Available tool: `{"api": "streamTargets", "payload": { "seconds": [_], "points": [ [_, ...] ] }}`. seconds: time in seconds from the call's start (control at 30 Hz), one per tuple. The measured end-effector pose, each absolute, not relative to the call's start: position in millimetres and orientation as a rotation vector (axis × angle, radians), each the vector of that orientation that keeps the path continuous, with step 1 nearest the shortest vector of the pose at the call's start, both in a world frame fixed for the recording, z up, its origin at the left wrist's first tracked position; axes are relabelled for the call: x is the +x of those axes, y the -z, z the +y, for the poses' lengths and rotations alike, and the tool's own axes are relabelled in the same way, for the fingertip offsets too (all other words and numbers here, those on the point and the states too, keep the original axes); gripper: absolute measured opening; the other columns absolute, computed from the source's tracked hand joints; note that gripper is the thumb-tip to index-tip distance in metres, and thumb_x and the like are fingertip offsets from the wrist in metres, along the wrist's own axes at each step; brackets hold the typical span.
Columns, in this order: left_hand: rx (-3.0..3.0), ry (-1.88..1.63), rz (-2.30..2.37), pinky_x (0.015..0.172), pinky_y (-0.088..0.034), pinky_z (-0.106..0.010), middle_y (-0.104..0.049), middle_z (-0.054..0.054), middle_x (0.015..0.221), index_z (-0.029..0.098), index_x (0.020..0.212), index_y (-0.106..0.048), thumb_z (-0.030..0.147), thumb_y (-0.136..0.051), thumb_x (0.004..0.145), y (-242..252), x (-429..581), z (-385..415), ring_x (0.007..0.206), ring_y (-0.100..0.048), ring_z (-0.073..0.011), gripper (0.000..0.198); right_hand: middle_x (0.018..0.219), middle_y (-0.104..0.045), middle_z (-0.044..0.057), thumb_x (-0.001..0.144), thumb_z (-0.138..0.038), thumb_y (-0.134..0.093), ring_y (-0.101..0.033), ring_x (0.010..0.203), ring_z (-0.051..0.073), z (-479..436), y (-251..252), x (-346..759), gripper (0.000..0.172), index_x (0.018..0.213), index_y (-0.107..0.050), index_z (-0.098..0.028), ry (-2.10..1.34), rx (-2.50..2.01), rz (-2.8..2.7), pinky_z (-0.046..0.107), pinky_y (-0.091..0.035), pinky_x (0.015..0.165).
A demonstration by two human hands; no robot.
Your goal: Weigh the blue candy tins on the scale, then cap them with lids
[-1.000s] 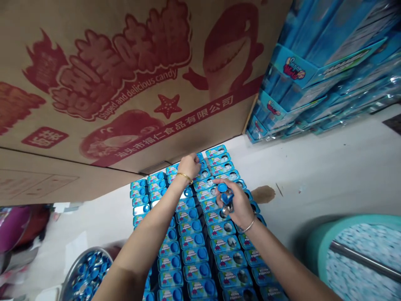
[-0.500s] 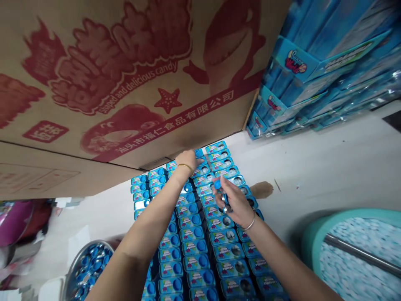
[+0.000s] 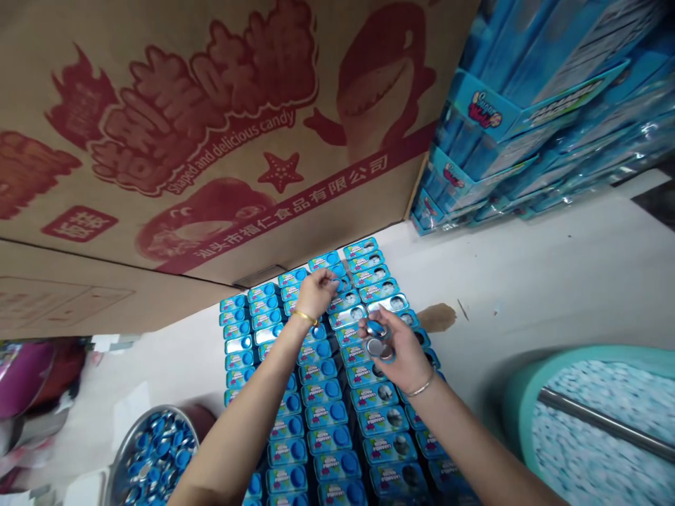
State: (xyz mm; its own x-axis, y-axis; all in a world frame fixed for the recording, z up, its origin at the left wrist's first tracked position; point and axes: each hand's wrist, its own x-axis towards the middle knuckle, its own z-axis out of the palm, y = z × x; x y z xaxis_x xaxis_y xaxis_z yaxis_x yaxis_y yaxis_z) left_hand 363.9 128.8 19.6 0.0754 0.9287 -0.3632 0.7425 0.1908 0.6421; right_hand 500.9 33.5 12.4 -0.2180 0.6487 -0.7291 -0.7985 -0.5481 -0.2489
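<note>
My left hand point(image 3: 316, 294), with a gold bracelet, is over the rows of small blue candy tins point(image 3: 325, 414). Its closed fingertips are on a blue round cap point(image 3: 342, 284) at a tin's round opening, partly hidden by the fingers. My right hand point(image 3: 403, 350), palm turned up and fingers curled, holds several round metal caps point(image 3: 377, 347) just above the tins. Tins in the left columns have blue caps in their openings. Toward the right, uncapped tins point(image 3: 380, 289) show whitish contents in round holes.
A large printed carton point(image 3: 211, 140) stands behind the tins. Wrapped blue display boxes point(image 3: 474, 169) are stacked at the right. A metal bowl point(image 3: 119, 450) of loose caps sits lower left. A turquoise tub point(image 3: 519, 414) of pale pieces, with a metal bar across it, stands lower right.
My left hand has shifted slightly down, its fingertips now at a nearer tin's opening. My right hand has turned palm-up, so the caps in it show more. The view has moved slightly.
</note>
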Motion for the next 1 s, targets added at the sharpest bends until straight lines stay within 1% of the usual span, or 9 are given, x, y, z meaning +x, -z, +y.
{"api": "streamTargets", "payload": {
  "seconds": [0.07,0.17,0.3,0.43,0.57,0.7,0.8,0.9,1.0],
  "points": [
    [1.725,-0.146,1.816,0.065,-0.043,-0.023,-0.056,0.002,0.067,0.017,0.072,-0.053,0.016,-0.054,0.075,-18,367,147,0.068,-0.057,-0.0119,0.003,0.065,-0.063,0.001,0.069,-0.039,-0.070,-0.062,0.059,0.016,30,-15,504,0.024,0.071,-0.055,-0.021,-1.879,-1.050,0.271,0.025,-0.045,0.044],
    [1.770,0.048,1.863,0.067,-0.042,-0.026,-0.058,-0.001,0.068,0.018,0.063,-0.052,0.019,-0.065,0.067,-16,373,164,0.074,-0.058,-0.0170,0.014,0.067,-0.064,0.001,0.067,-0.035,-0.072,-0.058,0.055,0.015,24,-20,506,0.022,0.077,-0.059,-0.021,-1.886,-1.062,0.288,0.024,-0.041,0.041],
    [1.772,0.337,1.878,0.068,-0.043,-0.030,-0.062,-0.006,0.068,0.018,0.052,-0.050,0.029,-0.074,0.059,-14,376,177,0.077,-0.061,-0.0234,0.027,0.066,-0.060,-0.002,0.067,-0.043,-0.074,-0.043,0.043,0.007,24,-24,507,0.030,0.078,-0.058,-0.020,-1.896,-0.982,0.232,0.019,-0.028,0.034],
    [1.782,0.464,1.921,0.075,-0.044,-0.034,-0.066,-0.012,0.079,0.017,0.060,-0.058,0.038,-0.075,0.062,-17,375,178,0.088,-0.062,-0.0293,0.027,0.054,-0.051,-0.004,0.069,-0.054,-0.069,-0.033,0.037,0.005,28,-26,507,0.039,0.069,-0.050,-0.020,-1.893,-1.027,0.124,0.020,-0.022,0.032],
    [1.895,0.359,1.908,0.079,-0.044,-0.034,-0.066,-0.013,0.091,0.016,0.081,-0.063,0.036,-0.066,0.074,-29,381,154,0.093,-0.061,-0.0272,0.021,0.057,-0.053,-0.004,0.065,-0.061,-0.069,-0.038,0.039,0.006,23,-28,508,0.046,0.070,-0.046,-0.021,-1.820,-1.041,0.050,0.019,-0.024,0.034],
    [1.828,-0.154,1.334,0.082,-0.044,-0.027,-0.066,-0.006,0.094,0.019,0.093,-0.064,0.036,-0.052,0.086,-40,384,106,0.090,-0.059,-0.0165,0.023,0.060,-0.057,-0.004,0.062,-0.060,-0.072,-0.041,0.040,0.005,18,-30,511,0.048,0.077,-0.047,-0.022,-1.864,-1.027,-0.008,0.018,-0.028,0.037],
    [1.446,-0.372,1.029,0.079,-0.045,-0.028,-0.064,-0.006,0.092,0.016,0.095,-0.065,0.045,-0.056,0.081,-43,380,77,0.082,-0.058,-0.0149,0.033,0.056,-0.054,-0.005,0.063,-0.058,-0.073,-0.036,0.037,0.004,18,-32,512,0.045,0.077,-0.050,-0.021,-1.912,-0.983,-0.025,0.018,-0.024,0.035],
    [1.137,-0.388,1.016,0.073,-0.045,-0.027,-0.062,-0.003,0.080,0.015,0.098,-0.063,0.052,-0.062,0.076,-44,373,67,0.072,-0.057,-0.0130,0.043,0.055,-0.052,-0.006,0.067,-0.054,-0.071,-0.032,0.034,0.003,21,-33,511,0.040,0.071,-0.050,-0.020,-1.970,-0.917,-0.033,0.018,-0.022,0.035],
    [1.055,-0.395,1.010,0.073,-0.045,-0.026,-0.061,-0.002,0.078,0.015,0.094,-0.061,0.051,-0.067,0.072,-46,368,69,0.073,-0.058,-0.0130,0.042,0.056,-0.052,-0.006,0.069,-0.051,-0.070,-0.031,0.034,0.002,26,-32,510,0.037,0.071,-0.051,-0.020,-2.040,-0.880,-0.053,0.018,-0.020,0.035]
  ]
}}
